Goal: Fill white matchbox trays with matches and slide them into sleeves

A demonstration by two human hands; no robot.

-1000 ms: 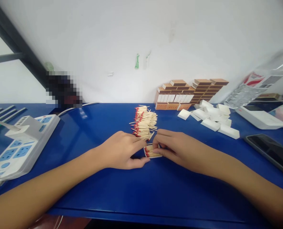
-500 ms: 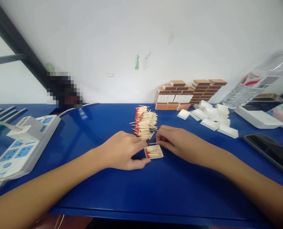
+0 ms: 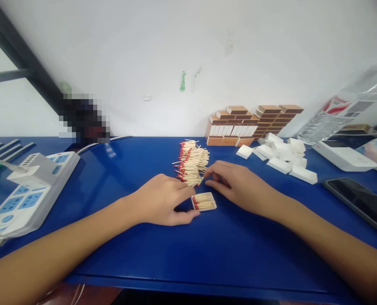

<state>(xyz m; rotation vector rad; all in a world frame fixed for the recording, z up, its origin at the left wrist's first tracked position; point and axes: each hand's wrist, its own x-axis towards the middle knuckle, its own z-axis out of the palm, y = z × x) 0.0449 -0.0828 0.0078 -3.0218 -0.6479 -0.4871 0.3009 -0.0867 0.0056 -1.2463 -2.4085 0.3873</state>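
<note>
A small white matchbox tray (image 3: 204, 201) filled with red-tipped matches lies on the blue table (image 3: 182, 250). My left hand (image 3: 163, 200) rests beside it, thumb and fingers closed on the tray's left end. My right hand (image 3: 236, 182) is just behind the tray, its curled fingertips touching the near edge of a loose pile of matches (image 3: 191, 162). Whether those fingers pinch any matches is hidden.
Brown matchbox sleeves (image 3: 252, 123) are stacked against the wall, with several empty white trays (image 3: 280, 159) scattered before them. A power strip (image 3: 26, 190) lies at the left. A phone (image 3: 360, 203), a white device (image 3: 344, 154) and a plastic bag (image 3: 344, 110) sit at the right.
My right hand lifted off the filled tray and moved back to the edge of the match pile. My left hand stayed on the tray's left end.
</note>
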